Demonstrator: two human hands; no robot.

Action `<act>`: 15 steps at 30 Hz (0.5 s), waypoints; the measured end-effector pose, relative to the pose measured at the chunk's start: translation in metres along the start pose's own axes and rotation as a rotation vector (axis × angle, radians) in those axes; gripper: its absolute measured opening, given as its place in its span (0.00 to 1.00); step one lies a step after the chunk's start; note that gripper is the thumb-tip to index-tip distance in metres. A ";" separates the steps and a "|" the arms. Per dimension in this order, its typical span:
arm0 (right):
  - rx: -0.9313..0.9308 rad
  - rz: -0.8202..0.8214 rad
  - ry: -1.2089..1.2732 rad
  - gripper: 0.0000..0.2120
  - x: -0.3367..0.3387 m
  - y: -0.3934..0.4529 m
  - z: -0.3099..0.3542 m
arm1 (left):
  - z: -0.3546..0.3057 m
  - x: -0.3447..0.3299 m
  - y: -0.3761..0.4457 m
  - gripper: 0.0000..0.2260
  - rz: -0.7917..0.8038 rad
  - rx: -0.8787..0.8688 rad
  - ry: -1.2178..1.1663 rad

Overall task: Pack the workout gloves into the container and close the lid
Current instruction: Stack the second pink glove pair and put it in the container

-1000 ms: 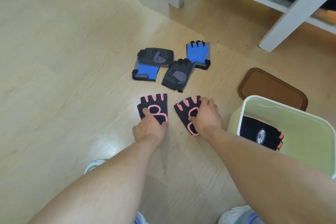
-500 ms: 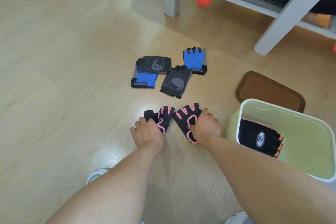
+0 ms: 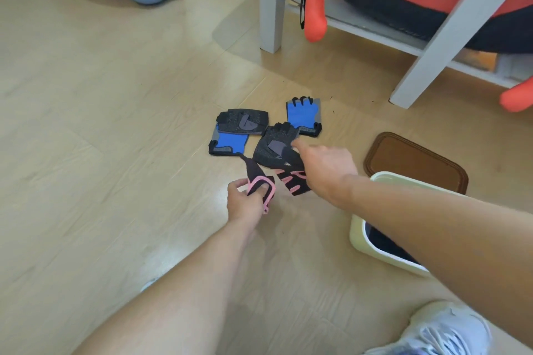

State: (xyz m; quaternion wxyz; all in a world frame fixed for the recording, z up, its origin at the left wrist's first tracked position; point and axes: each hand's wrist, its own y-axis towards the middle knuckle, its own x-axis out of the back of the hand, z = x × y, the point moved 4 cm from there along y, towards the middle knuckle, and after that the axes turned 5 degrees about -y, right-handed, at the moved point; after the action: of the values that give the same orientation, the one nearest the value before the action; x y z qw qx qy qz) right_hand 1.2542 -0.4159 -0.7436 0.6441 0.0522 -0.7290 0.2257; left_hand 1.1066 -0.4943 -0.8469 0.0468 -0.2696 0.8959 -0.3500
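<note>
Black gloves [image 3: 261, 184] trimmed in pink, others [image 3: 303, 117] blue with grey — pale green container [image 3: 357, 235], brown lid [image 3: 415, 163].

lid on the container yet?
No: the brown lid lies flat on the floor behind the container, whose top is open.

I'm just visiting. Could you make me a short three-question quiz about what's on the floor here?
1. True or false: the brown lid is on the container.
2. Which hand grips a black-and-pink glove? A left hand B right hand
3. Fill in: the farthest glove has a ___ panel.

Key: 1 false, it lies on the floor beside it; 2 A; 3 blue.
</note>
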 end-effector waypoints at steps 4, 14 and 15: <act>0.130 -0.047 -0.125 0.15 0.078 -0.013 -0.041 | -0.036 -0.035 -0.028 0.08 0.317 0.131 -0.381; 0.379 -0.138 0.021 0.10 0.068 -0.078 -0.094 | -0.040 -0.082 -0.097 0.30 0.823 0.293 -0.554; 0.411 -0.150 0.045 0.11 0.054 -0.082 -0.092 | -0.038 -0.082 -0.098 0.30 0.822 0.297 -0.524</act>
State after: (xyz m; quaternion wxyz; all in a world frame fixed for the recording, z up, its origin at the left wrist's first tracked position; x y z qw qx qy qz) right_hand 1.3597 -0.4405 -0.6640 0.6511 0.2312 -0.6472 0.3221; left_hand 1.2107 -0.4891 -0.7633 0.4416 0.0359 0.8267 -0.3468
